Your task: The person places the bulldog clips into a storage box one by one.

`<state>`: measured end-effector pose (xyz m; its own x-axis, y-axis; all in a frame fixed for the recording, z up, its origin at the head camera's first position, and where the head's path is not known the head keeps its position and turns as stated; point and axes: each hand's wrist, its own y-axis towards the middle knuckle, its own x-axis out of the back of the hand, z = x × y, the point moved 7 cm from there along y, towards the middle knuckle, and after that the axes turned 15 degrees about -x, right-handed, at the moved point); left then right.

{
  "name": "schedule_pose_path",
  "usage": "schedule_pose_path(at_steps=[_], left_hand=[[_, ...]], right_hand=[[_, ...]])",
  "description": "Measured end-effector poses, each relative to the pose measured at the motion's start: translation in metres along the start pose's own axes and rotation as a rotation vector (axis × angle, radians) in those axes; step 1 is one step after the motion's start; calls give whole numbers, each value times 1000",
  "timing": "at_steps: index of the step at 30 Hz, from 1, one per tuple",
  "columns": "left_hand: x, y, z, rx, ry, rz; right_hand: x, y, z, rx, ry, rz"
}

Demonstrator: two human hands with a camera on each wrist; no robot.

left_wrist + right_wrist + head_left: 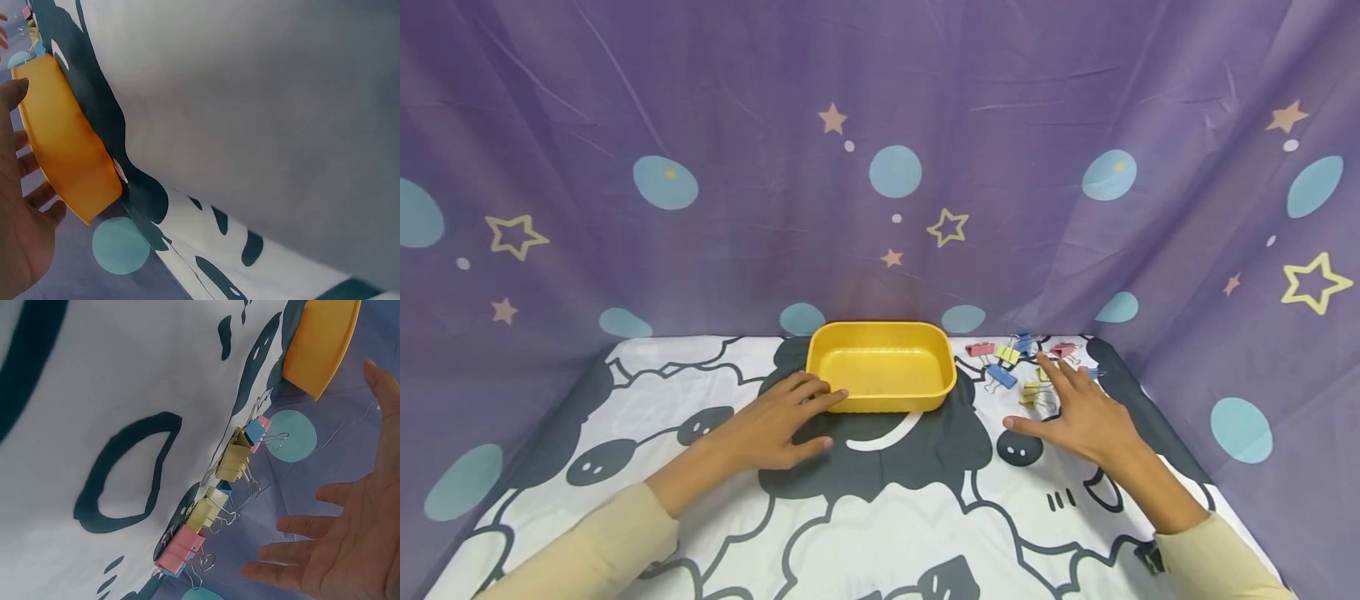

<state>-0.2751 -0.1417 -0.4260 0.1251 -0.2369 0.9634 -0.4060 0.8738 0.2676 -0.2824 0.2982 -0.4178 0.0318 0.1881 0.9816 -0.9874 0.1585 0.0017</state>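
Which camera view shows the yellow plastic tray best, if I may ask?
The head view: the yellow plastic tray shows its inside and nearly all its rim there. The left wrist view shows mostly its outer side, not its inside; the right wrist view shows only one end, cut off by the frame.

Your bare left hand [782, 421]: palm down, fingers loosely extended, thumb apart | your bare right hand [1084, 421]: palm down, fingers spread, thumb pointing inward | your left forearm [688, 477] and right forearm [1159, 492], beige fabric sleeves [598, 542]: angled inward
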Motion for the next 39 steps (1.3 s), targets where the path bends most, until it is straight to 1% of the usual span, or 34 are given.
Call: schedule_pose_path(at_steps=[6, 13, 16, 21, 23, 25, 31, 34, 39], left_hand=[[1, 2, 2, -49, 15, -34], [-2, 6, -2, -153, 21, -89], [0, 10, -4, -167, 30, -103], [0, 16, -6, -131, 46, -78], [0, 17, -7, -112, 51, -83], [1, 19, -9, -102, 66, -103], [1, 25, -14, -78, 129, -190], [0, 28, -15, -42, 133, -197], [0, 34, -13, 63, 89, -186]], right_hand=[[-2, 3, 1, -1, 4, 9], [-2, 2, 4, 18, 13, -1], [-2, 2, 4, 15, 14, -1], [-2, 3, 3, 13, 16, 9], [-2, 3, 3, 14, 17, 11], [-3, 4, 3, 14, 16, 12], [-6, 7, 4, 21, 6, 11], [-7, 8, 3, 19, 3, 10], [-10, 11, -2, 11, -5, 0]])
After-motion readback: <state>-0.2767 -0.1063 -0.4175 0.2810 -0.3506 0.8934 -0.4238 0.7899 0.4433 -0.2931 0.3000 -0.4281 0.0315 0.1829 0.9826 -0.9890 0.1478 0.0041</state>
